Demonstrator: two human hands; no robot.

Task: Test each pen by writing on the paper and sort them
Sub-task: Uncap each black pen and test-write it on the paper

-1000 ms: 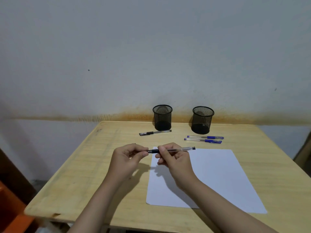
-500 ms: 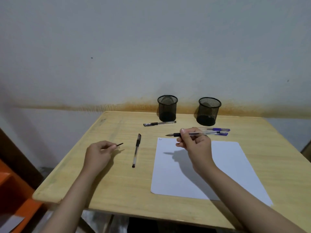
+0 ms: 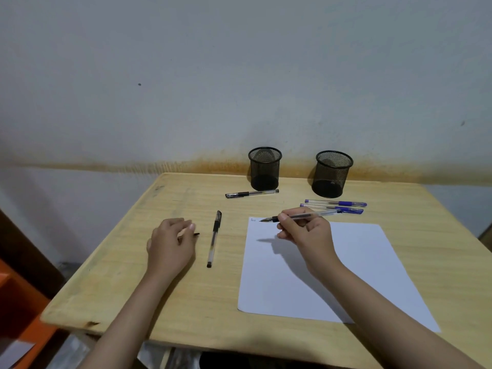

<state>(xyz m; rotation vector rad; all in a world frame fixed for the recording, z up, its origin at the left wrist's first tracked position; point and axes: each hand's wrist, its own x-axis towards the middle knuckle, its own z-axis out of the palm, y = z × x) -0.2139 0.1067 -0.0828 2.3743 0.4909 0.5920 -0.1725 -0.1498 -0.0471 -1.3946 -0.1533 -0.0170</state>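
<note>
One uncapped black gel pen (image 3: 300, 216) is pinched in the right hand (image 3: 306, 233), thumb and fingers curled round its barrel, the nib aimed toward nine o'clock and hovering near the far-left corner of the white paper (image 3: 314, 272), just beside a small scribble (image 3: 253, 220) already there. The left hand (image 3: 170, 243) rests on the wooden table (image 3: 186, 302) with its fingers curled round the pen cap (image 3: 195, 234), whose clip pokes out toward three o'clock. To test well, I'd tip the pen more upright, set the nib down beside that mark and draw a short firm stroke, keeping the cap ready. A capped black pen (image 3: 213, 238) lies between the hands; another (image 3: 251, 193) lies at six o'clock of the left mesh cup (image 3: 265, 169); two blue pens (image 3: 336, 206) lie at six o'clock of the right mesh cup (image 3: 332, 174).
</note>
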